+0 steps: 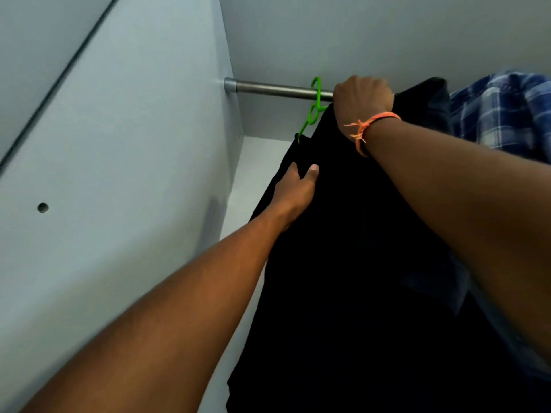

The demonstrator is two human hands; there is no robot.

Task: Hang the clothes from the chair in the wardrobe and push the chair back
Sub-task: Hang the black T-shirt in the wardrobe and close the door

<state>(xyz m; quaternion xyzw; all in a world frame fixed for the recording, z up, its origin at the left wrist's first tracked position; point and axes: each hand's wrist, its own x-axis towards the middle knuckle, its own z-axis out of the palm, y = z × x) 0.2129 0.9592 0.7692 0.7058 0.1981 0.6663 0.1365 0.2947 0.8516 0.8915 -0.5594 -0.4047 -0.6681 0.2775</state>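
black garment (357,263) hangs on a green hanger (316,96) hooked over the rail (277,89), left hand (293,189) pinching its near edge, right hand (362,96) curled at the hanger top; chair unseen, pushing it remains.

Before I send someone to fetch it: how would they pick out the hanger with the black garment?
Find the metal rail crossing the wardrobe's top. Near its left end hooks a green hanger carrying the black garment, which the left hand grips. It's the only bright green thing; the blue plaid shirt hangs farther right.
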